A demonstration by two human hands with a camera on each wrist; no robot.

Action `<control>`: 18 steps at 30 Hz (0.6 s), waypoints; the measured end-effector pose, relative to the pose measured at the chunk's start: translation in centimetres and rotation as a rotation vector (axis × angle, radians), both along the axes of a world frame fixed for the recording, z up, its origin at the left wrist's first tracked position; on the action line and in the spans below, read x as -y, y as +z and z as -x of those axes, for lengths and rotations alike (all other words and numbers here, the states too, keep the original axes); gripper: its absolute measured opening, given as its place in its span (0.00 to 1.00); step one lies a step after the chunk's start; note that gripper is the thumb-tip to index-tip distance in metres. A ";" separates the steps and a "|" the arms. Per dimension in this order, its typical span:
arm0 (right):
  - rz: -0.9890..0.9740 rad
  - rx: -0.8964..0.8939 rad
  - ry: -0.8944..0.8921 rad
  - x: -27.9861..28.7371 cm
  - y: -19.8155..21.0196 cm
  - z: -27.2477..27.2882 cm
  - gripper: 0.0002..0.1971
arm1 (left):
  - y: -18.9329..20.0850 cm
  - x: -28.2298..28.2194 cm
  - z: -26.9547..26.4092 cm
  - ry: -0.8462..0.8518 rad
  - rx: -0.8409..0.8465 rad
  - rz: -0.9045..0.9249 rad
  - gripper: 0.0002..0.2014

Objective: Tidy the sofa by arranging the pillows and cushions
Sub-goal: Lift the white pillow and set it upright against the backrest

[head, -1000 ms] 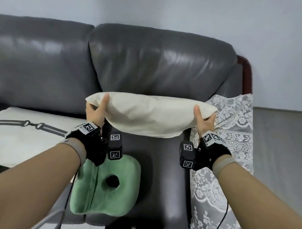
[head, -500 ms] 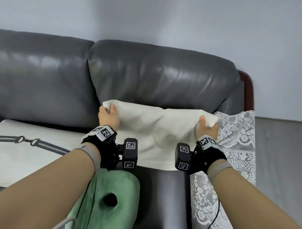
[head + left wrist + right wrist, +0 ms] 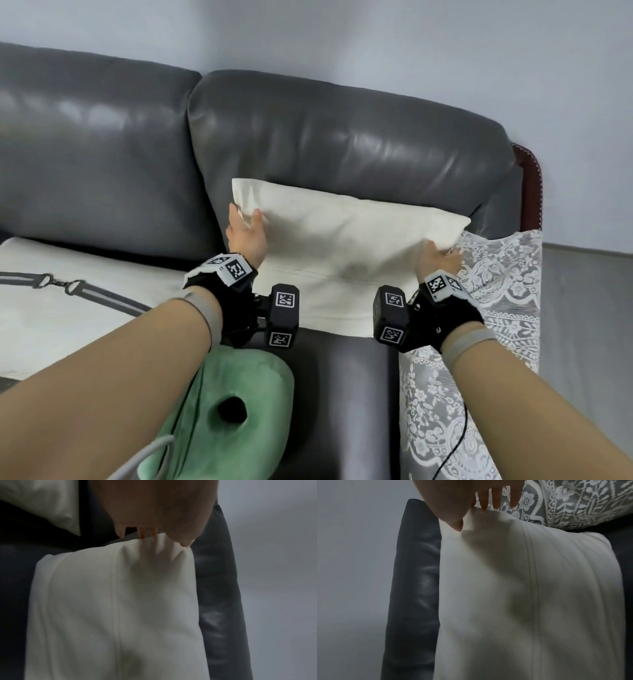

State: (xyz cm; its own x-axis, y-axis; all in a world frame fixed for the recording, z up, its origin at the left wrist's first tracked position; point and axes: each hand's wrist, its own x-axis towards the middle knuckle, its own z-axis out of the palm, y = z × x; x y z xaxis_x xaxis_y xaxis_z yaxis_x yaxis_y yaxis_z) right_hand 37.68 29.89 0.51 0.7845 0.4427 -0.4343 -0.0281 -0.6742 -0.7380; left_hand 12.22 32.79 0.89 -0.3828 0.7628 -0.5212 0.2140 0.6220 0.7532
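Grey leather sofa (image 3: 342, 137), cream pillow (image 3: 342, 246) against backrest, green cushion (image 3: 239, 394) and lace cover (image 3: 496, 308) on seat

Evenly and softly lit in the head view, bright without harsh shadow. Pale streaks of glare along the sofa backrest (image 3: 342, 137), from light somewhere above. Faint grey shadow on the cream pillow (image 3: 349, 246) near its lower middle. Slight softness on the right hand (image 3: 436, 258), blurred at the fingers. Bowed lines toward the edges, forearms stretched wide at the bottom corners. Much dimmer and greyer in both wrist views, with washed-out colour and soft focus throughout. Left hand (image 3: 154, 507) very close to the lens, smeared and dark. Stitched seam (image 3: 532, 588) only hazily drawn; lace cover (image 3: 573, 500) a little crisper.
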 end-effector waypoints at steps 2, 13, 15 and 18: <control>0.025 -0.008 0.024 0.9 -0.2 1.0 0.26 | 0.0 1.0 -0.2 -0.020 0.022 0.008 0.30; 0.346 -0.105 0.399 7.9 0.8 7.5 0.23 | 1.2 8.0 4.6 -0.193 -0.026 0.135 0.34; 0.421 -0.093 0.534 8.9 1.5 10.2 0.22 | 1.1 9.9 7.8 -0.182 -0.081 0.233 0.26; 0.462 -0.124 0.641 10.0 1.8 14.6 0.22 | 1.1 11.7 13.2 -0.195 -0.123 0.310 0.22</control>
